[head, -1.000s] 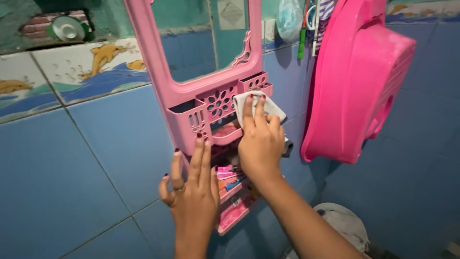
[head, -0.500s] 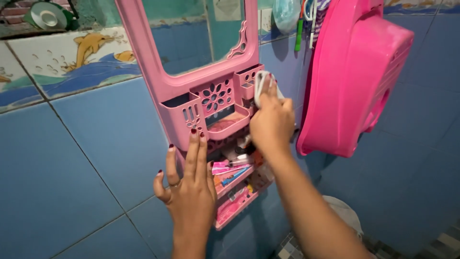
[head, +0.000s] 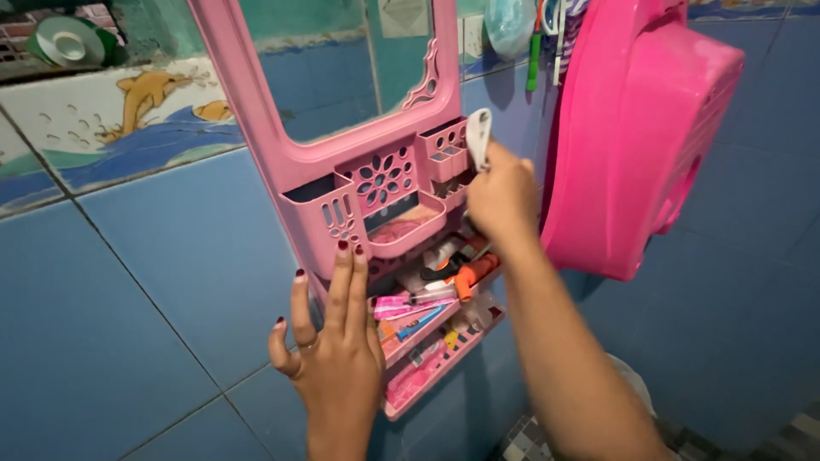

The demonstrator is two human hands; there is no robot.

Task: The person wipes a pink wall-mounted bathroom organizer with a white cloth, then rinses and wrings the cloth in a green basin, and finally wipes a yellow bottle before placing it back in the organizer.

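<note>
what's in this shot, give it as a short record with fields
setting: blue tiled wall with a dolphin picture tile band
main thing: pink plastic mirror rack with small compartments and lower shelves
left hand: flat against the rack's lower left side, fingers up
right hand: holds a white cloth at the rack's right compartment
shelf contents: small packets and tubes, pink, orange and blue
nearby: large pink plastic tub hanging at the right
</note>
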